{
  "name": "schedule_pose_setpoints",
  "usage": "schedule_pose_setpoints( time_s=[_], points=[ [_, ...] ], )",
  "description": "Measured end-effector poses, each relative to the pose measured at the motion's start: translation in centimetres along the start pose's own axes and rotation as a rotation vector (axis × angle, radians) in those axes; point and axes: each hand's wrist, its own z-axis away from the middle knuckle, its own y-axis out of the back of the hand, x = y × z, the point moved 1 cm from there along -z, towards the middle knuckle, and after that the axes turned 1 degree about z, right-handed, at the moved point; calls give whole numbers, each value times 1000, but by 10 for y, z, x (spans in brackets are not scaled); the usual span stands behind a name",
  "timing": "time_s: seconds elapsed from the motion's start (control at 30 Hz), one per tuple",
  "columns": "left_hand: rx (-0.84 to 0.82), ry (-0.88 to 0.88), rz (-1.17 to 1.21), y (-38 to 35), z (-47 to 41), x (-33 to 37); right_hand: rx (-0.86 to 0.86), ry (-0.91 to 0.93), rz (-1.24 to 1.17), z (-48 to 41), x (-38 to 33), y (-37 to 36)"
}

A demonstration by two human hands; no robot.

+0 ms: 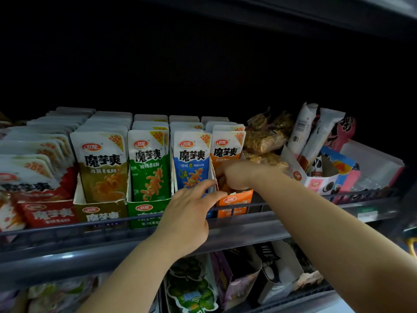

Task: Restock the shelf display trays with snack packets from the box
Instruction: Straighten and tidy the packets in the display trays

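The orange packets (226, 150) are standing in the orange tray (234, 201) on the shelf. The right hand (237, 176) is reaching down into that tray in front of them. Its fingers are curling round the low part of the packets and gripping them. The left hand (189, 213) is lying just beside it with fingers mostly straight. It is touching the tray's front corner and holding nothing. The blue packets (191, 161) are standing next to it on the left. After them are standing the green packets (149, 166) and then the brown packets (102, 166). Bags of crackers (264, 141) are sitting to the right.
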Motion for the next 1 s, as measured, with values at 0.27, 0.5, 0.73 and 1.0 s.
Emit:
schedule_pose_setpoints(
  time_s=[0.27, 0.5, 0.73, 1.0],
  points=[
    [7, -3, 2, 1, 1, 0, -29, 73, 34, 5, 3, 2],
    [10, -6, -3, 2, 1, 1, -46, 89, 7, 17, 2, -2],
    [-6, -12, 1, 3, 1, 1, 209, 45, -177, 18, 10, 5],
    [-12, -9, -1, 3, 1, 1, 294, 56, -147, 19, 12, 5]
  ],
)
